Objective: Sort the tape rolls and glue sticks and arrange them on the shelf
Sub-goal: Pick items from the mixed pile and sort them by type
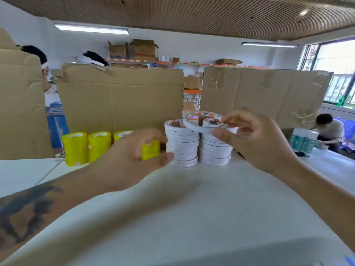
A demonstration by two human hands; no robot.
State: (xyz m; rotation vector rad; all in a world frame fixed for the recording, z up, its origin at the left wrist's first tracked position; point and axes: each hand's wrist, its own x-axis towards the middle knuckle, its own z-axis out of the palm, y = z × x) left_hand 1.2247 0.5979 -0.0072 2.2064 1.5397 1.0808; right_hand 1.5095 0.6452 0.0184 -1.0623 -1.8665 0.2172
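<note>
Right hand (255,139) pinched a thin white tape roll (203,122) by its rim, thumb under and fingers over, tilted just above the right of 2 white tape stacks (182,144) at the far edge of the white table (192,208). Left hand (132,156) was blurred, fingers curled in front of the yellow tape rolls (88,146); cannot tell if it held one. Roll looked light and stiff, probably easy to skew on the stack, so rim pinch seemed best.

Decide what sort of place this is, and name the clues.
Probably a stockroom or packing room: stacks of white tape rolls and yellow tape rolls on a white table, cardboard sheets, and boxes on shelves behind.
</note>
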